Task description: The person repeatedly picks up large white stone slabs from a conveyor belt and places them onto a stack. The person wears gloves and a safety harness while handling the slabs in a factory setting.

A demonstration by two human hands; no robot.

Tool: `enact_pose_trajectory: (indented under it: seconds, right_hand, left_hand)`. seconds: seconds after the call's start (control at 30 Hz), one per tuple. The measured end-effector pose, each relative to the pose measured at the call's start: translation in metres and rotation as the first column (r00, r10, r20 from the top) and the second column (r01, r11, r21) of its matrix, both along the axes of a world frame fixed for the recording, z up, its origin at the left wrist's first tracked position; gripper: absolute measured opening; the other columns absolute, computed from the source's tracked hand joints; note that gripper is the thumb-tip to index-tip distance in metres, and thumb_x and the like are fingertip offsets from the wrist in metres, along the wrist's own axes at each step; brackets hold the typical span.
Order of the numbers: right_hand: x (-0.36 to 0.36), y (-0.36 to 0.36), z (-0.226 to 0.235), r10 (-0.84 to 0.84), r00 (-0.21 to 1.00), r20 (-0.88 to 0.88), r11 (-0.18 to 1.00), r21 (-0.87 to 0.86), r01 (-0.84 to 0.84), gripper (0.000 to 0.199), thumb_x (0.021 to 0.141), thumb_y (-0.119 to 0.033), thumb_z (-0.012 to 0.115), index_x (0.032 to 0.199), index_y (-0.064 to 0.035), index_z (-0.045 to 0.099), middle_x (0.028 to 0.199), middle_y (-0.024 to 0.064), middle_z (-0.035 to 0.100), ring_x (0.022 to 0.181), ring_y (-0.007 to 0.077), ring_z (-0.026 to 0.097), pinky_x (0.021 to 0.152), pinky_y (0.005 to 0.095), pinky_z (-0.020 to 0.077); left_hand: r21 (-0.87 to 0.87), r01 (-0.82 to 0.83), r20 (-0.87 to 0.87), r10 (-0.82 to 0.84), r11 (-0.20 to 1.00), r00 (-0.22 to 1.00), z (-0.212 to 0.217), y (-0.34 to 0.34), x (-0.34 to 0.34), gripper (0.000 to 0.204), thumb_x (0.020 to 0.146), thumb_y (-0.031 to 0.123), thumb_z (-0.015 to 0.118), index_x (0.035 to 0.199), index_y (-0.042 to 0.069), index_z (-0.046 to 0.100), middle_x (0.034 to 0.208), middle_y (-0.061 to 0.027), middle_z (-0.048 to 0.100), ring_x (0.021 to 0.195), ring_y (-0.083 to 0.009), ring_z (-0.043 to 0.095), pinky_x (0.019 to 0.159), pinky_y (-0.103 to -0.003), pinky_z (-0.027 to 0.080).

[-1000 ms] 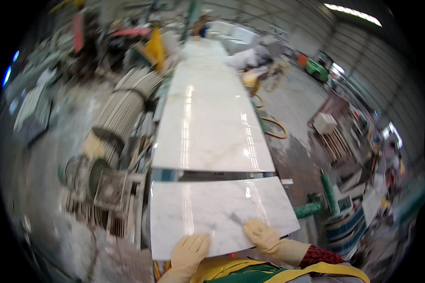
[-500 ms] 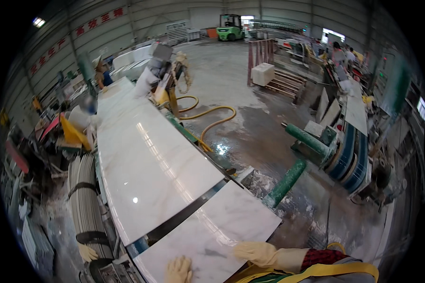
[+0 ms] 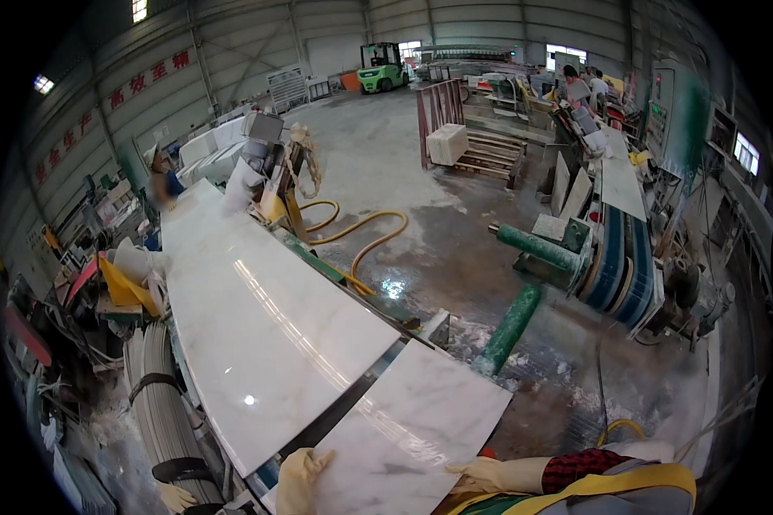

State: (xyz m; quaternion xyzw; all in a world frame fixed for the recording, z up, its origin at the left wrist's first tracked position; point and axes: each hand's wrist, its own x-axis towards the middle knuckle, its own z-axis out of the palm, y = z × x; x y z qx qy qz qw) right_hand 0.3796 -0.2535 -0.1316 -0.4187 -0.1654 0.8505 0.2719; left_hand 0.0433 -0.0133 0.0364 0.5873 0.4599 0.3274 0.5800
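The smaller polished white marble slab (image 3: 412, 412), grey-veined, lies on the line right in front of me. My left hand (image 3: 299, 482), in a cream rubber glove, is bent over the slab's left edge by the gap. On the near right edge my right hand (image 3: 483, 475), gloved the same way below a red checked sleeve, is closed with its fingertips on the upper face. The undersides of both grips are hidden. Beyond a dark gap lies a longer white marble slab (image 3: 258, 335), stretching away to the far left.
A bundle of grey strips (image 3: 159, 408) stands along the left side, a cream glove (image 3: 176, 496) at its foot. Right of the slabs are a green roller (image 3: 511, 330), a blue-belted conveyor (image 3: 610, 257) and a yellow hose (image 3: 378, 240) on the wet floor. A green forklift (image 3: 382, 69) stands far back.
My left hand has gone from lying spread on the slab to bending over its left edge. My right hand has shifted from the slab's top to its right edge. The view has turned slightly right.
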Motion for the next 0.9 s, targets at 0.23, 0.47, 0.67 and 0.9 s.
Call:
enact_pose_trajectory:
  seconds: [0.23,0.47,0.67,0.9]
  right_hand:
    - [-0.029,0.013,0.010,-0.506,0.861,-0.053,0.743,-0.533,0.404,0.052,0.118,-0.033,0.044,0.157,0.0021,0.046,0.159,0.0173,0.055,0.153,0.0281,0.047,0.129,0.0436,0.0413]
    - [0.036,-0.035,-0.024,-0.017,0.992,0.126,0.970,0.242,-0.014,0.046,0.113,-0.006,0.047,0.159,0.0016,0.046,0.156,0.0208,0.058,0.143,0.0312,0.058,0.123,0.0409,0.0484]
    - [0.083,-0.006,0.111,-0.506,0.857,0.095,0.862,0.089,0.499,0.053,0.107,-0.020,0.069,0.155,-0.0031,0.054,0.148,0.0178,0.065,0.129,0.0301,0.065,0.112,0.0440,0.0521]
    - [0.261,-0.010,0.145,-0.780,0.611,0.134,0.607,0.398,0.688,0.055,0.101,-0.025,0.077,0.148,-0.0045,0.059,0.138,0.0113,0.069,0.123,0.0267,0.066,0.105,0.0471,0.0539]
  left_hand:
    - [-0.645,-0.330,-0.214,0.251,0.690,0.944,-0.046,0.048,-0.045,0.025,0.102,0.006,0.051,0.078,0.002,0.053,0.075,-0.0099,0.052,0.066,-0.0255,0.057,0.077,-0.033,0.054]
    - [0.160,0.152,-0.837,0.052,0.975,0.545,0.057,-0.017,0.000,0.049,0.095,0.029,0.078,0.064,-0.002,0.056,0.058,-0.0134,0.060,0.049,-0.0247,0.052,0.054,-0.041,0.046]
    - [0.423,0.150,-0.738,0.243,0.894,0.629,0.100,-0.020,0.078,0.055,0.091,0.044,0.080,0.066,0.001,0.055,0.055,-0.0134,0.048,0.055,-0.0253,0.036,0.054,-0.043,0.036]
    - [0.456,0.131,-0.345,0.039,0.880,0.938,0.086,-0.031,0.266,0.056,0.104,0.049,0.070,0.083,-0.003,0.069,0.070,-0.0019,0.061,0.067,-0.0113,0.051,0.061,-0.033,0.043]
